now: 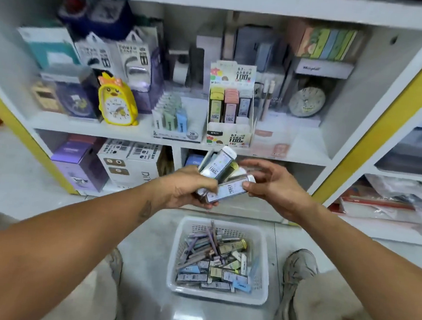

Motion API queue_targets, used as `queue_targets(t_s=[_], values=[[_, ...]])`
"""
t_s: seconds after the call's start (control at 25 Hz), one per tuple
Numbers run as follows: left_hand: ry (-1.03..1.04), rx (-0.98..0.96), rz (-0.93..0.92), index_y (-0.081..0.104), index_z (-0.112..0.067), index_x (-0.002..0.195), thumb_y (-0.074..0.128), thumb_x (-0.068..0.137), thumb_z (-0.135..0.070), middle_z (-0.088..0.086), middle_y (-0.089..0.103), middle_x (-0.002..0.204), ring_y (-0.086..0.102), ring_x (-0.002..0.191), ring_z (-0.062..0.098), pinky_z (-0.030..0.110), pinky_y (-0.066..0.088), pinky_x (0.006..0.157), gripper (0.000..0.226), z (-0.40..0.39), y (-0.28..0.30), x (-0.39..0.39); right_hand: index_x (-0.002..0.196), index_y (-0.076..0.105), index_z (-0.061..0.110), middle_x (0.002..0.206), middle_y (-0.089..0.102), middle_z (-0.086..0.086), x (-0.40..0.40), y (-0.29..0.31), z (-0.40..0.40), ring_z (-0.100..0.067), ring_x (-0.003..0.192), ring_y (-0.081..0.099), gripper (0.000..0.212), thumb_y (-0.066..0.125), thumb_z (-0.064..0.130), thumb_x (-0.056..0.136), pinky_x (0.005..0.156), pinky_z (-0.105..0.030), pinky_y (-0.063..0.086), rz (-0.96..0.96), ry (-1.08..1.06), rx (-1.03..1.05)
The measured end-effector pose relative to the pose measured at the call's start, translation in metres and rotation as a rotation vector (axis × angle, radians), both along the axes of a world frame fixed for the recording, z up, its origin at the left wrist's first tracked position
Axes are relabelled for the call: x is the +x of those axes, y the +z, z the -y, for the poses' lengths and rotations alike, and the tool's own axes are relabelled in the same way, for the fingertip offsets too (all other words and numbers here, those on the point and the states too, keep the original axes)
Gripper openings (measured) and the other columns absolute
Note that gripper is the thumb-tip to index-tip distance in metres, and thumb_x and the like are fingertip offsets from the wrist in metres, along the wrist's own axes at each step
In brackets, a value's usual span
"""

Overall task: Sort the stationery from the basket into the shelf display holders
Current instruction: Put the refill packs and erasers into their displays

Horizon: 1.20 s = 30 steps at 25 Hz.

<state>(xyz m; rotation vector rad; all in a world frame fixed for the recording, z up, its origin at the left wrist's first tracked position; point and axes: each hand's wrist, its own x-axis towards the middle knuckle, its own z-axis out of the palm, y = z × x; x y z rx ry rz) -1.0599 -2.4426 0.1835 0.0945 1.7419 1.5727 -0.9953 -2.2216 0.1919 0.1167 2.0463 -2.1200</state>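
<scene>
Left hand (189,188) is gripping a fanned bunch of lead refill cases (217,172), fingers curled around the lower ends. Right hand (271,184) is pinching the end of the lowest case (230,191) between thumb and fingertips, other fingers loosely spread. Both hands are hovering in front of the shelf unit (231,150), just below the middle shelf's edge.

White plastic basket (264,271) is sitting on the glossy pale tile floor (156,244) between the person's knees, holding a mixed pile of lead cases, erasers and pencils.

On the shelf: the cardboard lead-refill display holder (231,110) is standing upright with yellow, pink and blue cases in its slots. Just to its left, the eraser display tray (175,121) marked 2B is holding green and blue erasers. A yellow duck alarm clock (116,102) is standing further left, a round grey clock (307,102) at right. Boxes are filling the lower shelf. Yellow trim is running along the unit's sides.
</scene>
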Motion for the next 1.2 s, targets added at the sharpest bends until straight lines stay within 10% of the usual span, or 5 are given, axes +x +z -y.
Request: queue_targets(t_s=[0.32,0.56,0.8,0.96,1.2], values=[[0.192,0.111,-0.112,0.065,0.002,0.101,0.069,0.063,-0.001,0.019,0.071,0.081,0.072,0.075,0.028,0.035,0.057,0.059,0.039,0.027,0.084,-0.009,0.129,0.058,0.017,0.098,0.074,-0.02,-0.032,0.11,0.008,-0.016,0.08,0.065,0.05,0.066,-0.01,0.088,0.069,-0.024,0.051,-0.184,0.236,0.341],[0.314,0.174,-0.06,0.063,0.001,0.078,0.067,0.072,0.004,0.022,0.069,0.073,0.07,0.063,0.028,0.026,0.053,0.05,0.008,0.027,0.105,-0.038,0.094,0.072,0.011,0.078,0.076,-0.007,-0.08,0.163,-0.014,-0.017,0.071,0.069,0.02,0.077,-0.003,0.081,0.059,-0.022,0.053,-0.294,-0.029,0.536],[0.367,0.195,-0.084,0.062,0.001,0.082,0.066,0.074,0.005,0.02,0.066,0.069,0.068,0.059,0.027,0.026,0.052,0.05,0.01,-0.001,0.112,-0.069,0.116,0.073,0.024,0.11,0.071,0.003,-0.125,0.135,-0.018,-0.016,0.098,0.065,0.025,0.064,0.011,0.096,0.079,-0.017,0.048,-0.47,-0.246,1.133],[0.405,0.201,-0.064,0.06,0.001,0.086,0.066,0.073,0.006,0.02,0.064,0.07,0.067,0.057,0.027,0.028,0.052,0.05,0.015,-0.013,0.109,-0.08,0.115,0.059,0.029,0.109,0.07,-0.012,-0.138,0.115,-0.017,-0.034,0.098,0.064,0.024,0.061,0.014,0.096,0.082,-0.044,0.056,-0.537,-0.147,1.239],[0.403,0.181,-0.067,0.06,0.002,0.087,0.066,0.073,0.007,0.02,0.064,0.068,0.066,0.056,0.028,0.028,0.052,0.05,0.016,-0.019,0.113,-0.084,0.107,0.067,0.025,0.103,0.074,-0.007,-0.145,0.106,-0.01,-0.033,0.098,0.065,0.016,0.066,0.017,0.092,0.08,-0.044,0.055,-0.567,-0.058,1.34]])
